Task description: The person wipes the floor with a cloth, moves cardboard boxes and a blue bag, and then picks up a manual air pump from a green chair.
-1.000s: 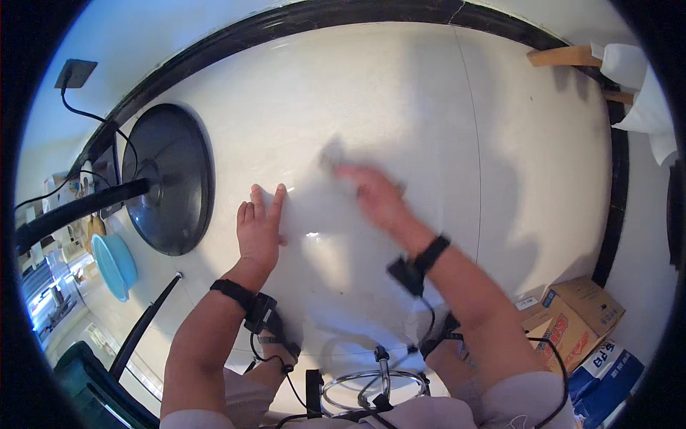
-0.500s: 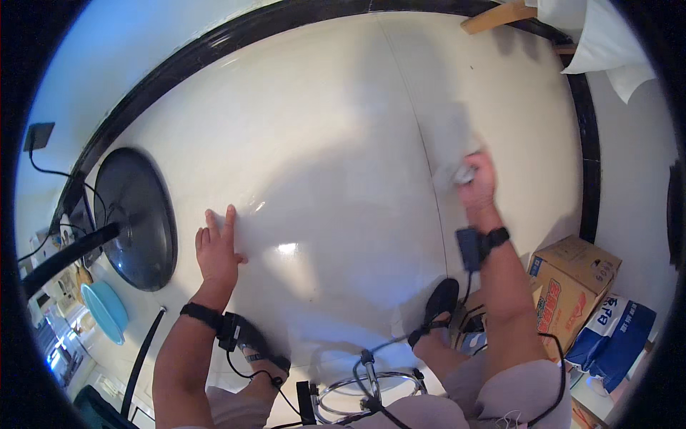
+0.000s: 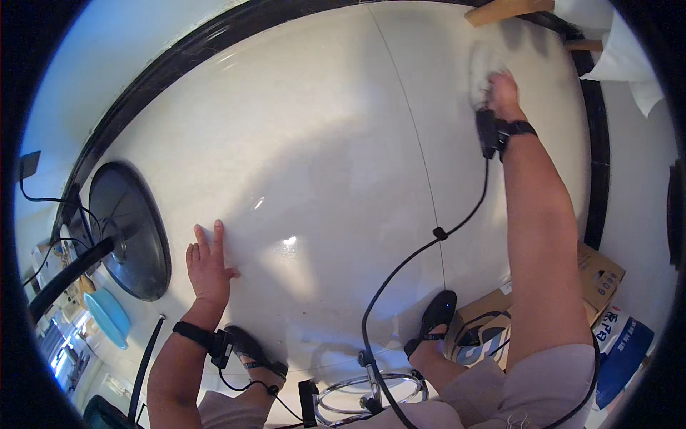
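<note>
1. The right hand (image 3: pixel 502 89) is stretched to the far right of the white bench (image 3: pixel 321 143), fingers closed over a pale cloth (image 3: pixel 484 66) pressed flat on the surface; the cloth is blurred.
2. The left hand (image 3: pixel 209 266) lies open and flat on the near left of the bench, holding nothing, just beside the dark round pan (image 3: pixel 132 229).
3. Risk, as I judge it: with the right arm at full reach, weight falls on the left hand, which could slide on the glossy top into the pan.
4. The black cable (image 3: pixel 429 243) hanging from the right wrist could snag on the bench edge.
5. Containers: the pan looks empty; what the cardboard boxes (image 3: pixel 600 275) on the floor at near right hold cannot be told.
</note>
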Tool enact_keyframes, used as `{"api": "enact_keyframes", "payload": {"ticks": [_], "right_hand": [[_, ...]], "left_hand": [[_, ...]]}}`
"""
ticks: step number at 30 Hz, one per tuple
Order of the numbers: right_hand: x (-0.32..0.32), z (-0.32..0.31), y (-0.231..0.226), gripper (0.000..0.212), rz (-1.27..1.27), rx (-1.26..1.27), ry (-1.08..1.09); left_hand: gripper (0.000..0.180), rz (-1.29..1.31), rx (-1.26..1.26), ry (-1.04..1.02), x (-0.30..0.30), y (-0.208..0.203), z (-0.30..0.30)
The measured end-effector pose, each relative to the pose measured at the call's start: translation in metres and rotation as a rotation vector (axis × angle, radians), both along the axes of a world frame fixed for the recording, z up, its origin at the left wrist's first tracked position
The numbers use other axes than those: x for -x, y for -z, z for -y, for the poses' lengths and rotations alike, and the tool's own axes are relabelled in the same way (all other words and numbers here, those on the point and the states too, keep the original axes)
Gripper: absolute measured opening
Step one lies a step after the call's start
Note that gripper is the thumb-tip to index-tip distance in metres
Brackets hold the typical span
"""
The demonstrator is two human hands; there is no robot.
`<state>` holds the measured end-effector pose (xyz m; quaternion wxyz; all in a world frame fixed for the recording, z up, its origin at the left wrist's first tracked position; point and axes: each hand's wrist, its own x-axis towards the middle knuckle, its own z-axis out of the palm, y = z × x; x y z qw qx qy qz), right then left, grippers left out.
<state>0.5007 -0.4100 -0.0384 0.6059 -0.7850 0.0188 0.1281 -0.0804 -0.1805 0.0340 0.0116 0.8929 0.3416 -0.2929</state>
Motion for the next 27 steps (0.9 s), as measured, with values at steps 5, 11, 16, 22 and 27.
{"api": "enact_keyframes", "payload": {"ticks": [5,11,16,22,27], "right_hand": [[0.117,-0.099,-0.035,0.035,-0.048,0.353,-0.594],[0.362,-0.077,-0.032,0.049,0.033,0.101,-1.203],[0.443,-0.047,-0.04,0.047,-0.052,-0.045,-1.133],[0.405,-0.027,-0.055,0.049,0.284,0.18,-0.958],[0.372,0.029,-0.026,0.041,0.637,0.476,-0.816]], "left_hand": [[0.113,-0.014,-0.005,-0.025,0.004,0.002,0.0],[0.11,0.003,0.022,-0.036,0.014,0.004,-0.001],[0.103,0.051,0.036,0.0,0.002,-0.006,-0.003],[0.101,0.035,0.009,0.003,0.009,-0.005,-0.007],[0.098,0.095,0.016,0.02,0.013,-0.008,-0.007]]}}
